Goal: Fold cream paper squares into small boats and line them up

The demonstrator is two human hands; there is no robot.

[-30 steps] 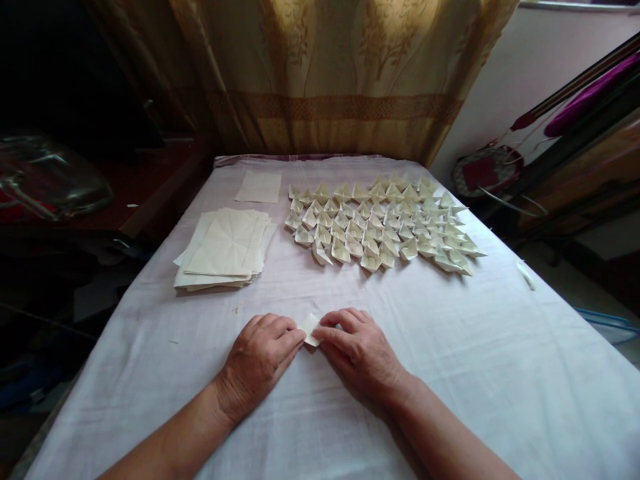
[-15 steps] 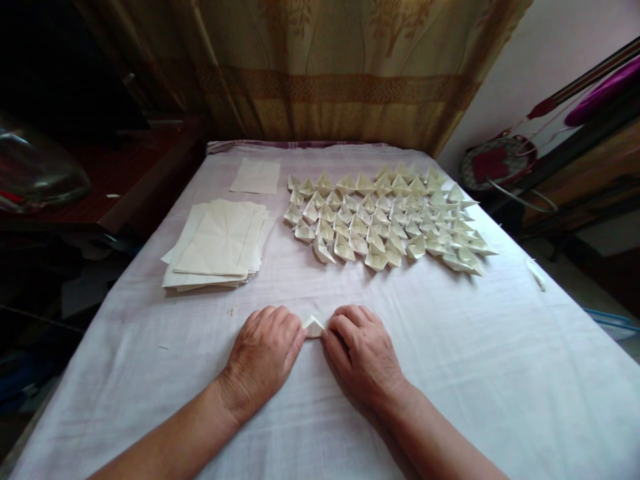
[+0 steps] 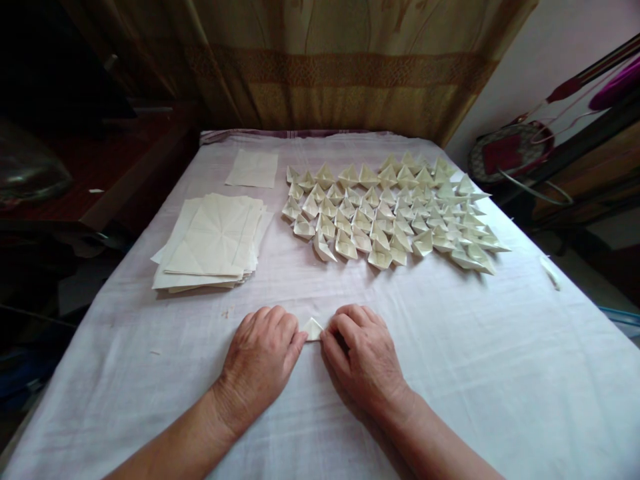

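White cloth: open room along the near and right edges. Far half: one field of folded boats, too dense to count; one paper stack; one loose sheet. Left hand and right hand, fingers curled, pinch one folded piece near centre: apex points away, long axis left-right.

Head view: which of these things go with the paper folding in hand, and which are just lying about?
With the folding:
- small folded piece, pinched between left hand and right hand
- stack of creased sheets
- single sheet behind the stack
- rows of folded pieces

Lying about:
- white scrap at the right edge of the cloth
- round red thing by the wall
- curtain
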